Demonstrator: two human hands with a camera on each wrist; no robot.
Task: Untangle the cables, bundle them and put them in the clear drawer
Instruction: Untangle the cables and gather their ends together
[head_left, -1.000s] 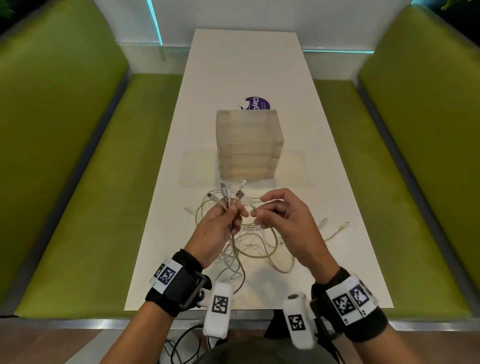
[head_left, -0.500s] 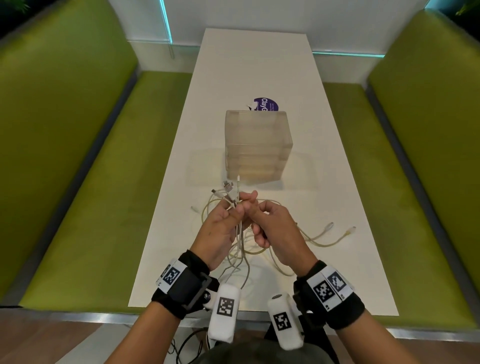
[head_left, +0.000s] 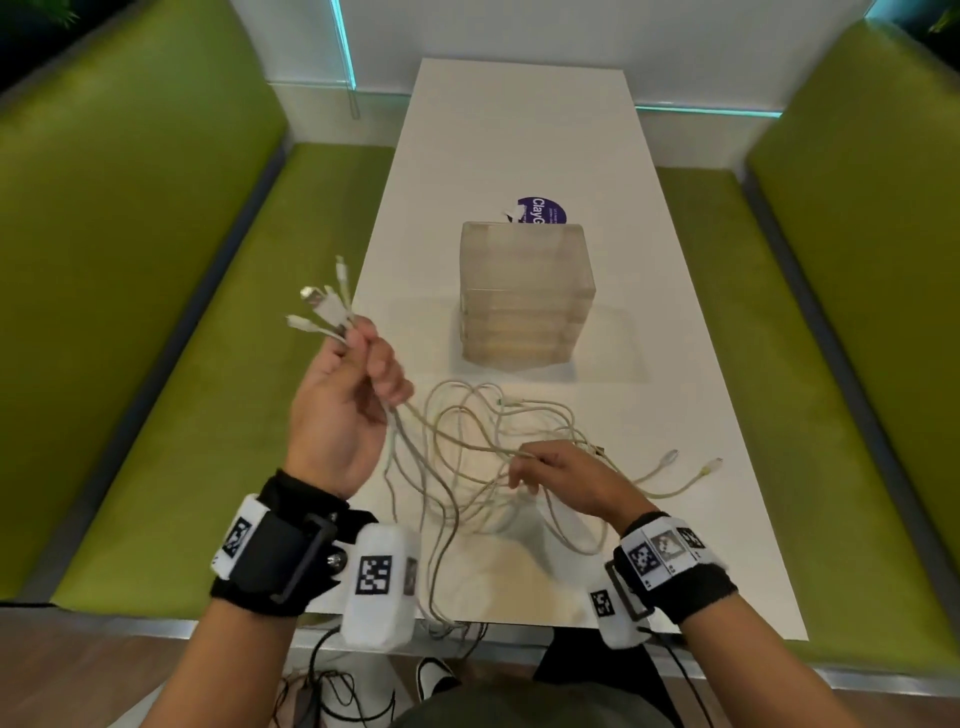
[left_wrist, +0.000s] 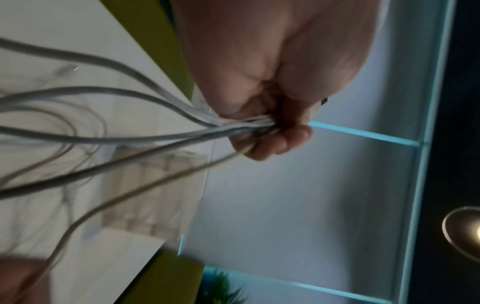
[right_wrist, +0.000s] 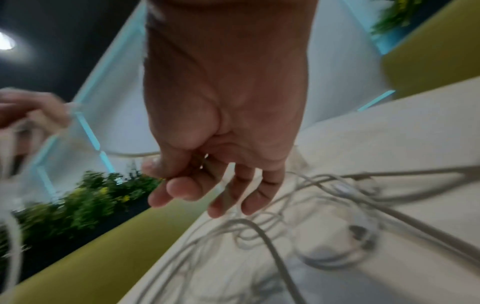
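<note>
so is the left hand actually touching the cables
Touching. The left wrist view shows the left hand with fingers curled tight round a bunch of white cables; the head view shows their connector ends fanning above the fist.

Both forearms are bare. Each wrist wears a black strap (head_left: 280, 551) with white tags printed in black square codes (head_left: 662, 553), a white camera pod (head_left: 382, 584) and thin black leads (head_left: 685, 675).

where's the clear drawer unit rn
In the head view the clear drawer unit stands mid-table, just beyond the cables, in front of a purple sticker.
</note>
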